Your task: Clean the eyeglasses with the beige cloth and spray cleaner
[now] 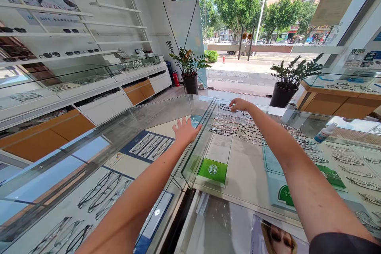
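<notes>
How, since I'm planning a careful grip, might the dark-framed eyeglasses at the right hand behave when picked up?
The dark-framed eyeglasses would probably be light, given their thin frame. That slender build suggests they could bend if squeezed. Other eyeglasses lie close by, so snagging is possible.

Clear lane down the middle, crowding at the far end

From here, the easiest way across the clear-glass display table (228, 194) lies between the two bare forearms, over a pale bare strip (247, 172) right of the bright green card with a white emblem (212, 170). Farther along, rows of thin-framed eyeglasses (224, 131) fill the width. A long clear glass edge (190, 153) bounds the left side; the right forearm (285, 151) bars the other, a blue-and-white spray bottle (326, 133) beyond it.
</notes>
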`<state>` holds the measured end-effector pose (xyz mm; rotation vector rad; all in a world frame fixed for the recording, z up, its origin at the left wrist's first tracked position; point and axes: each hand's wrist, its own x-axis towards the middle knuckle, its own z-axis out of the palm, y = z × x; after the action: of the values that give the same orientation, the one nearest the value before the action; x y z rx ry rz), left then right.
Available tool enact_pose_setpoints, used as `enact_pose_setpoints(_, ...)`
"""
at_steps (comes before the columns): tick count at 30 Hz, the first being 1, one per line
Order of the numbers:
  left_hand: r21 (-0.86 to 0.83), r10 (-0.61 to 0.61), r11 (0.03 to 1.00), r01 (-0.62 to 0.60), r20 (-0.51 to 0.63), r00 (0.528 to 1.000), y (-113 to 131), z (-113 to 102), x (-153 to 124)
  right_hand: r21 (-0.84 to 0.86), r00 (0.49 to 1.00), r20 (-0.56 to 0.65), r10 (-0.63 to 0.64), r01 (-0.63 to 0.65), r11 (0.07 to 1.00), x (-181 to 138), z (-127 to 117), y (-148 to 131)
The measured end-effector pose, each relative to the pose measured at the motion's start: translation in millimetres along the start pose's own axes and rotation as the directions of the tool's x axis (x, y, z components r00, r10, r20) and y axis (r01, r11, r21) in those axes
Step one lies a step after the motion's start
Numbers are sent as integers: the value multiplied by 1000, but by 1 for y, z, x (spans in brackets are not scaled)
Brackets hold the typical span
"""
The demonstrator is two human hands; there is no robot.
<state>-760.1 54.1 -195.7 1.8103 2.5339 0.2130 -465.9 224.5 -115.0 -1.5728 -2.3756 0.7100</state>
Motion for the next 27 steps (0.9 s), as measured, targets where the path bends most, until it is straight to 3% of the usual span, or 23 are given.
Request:
enact_pose_setpoints(7, -3, -2, 1000, 2, 1, 1000, 0, 0, 0, -164, 995, -98, -14, -2, 987, 6, 14, 2)
enact_pose_setpoints(27, -8, -1, 1000, 1, 4, 1000, 1, -1, -1, -372, 995, -99, -32, -7, 928, 16, 38, 5)
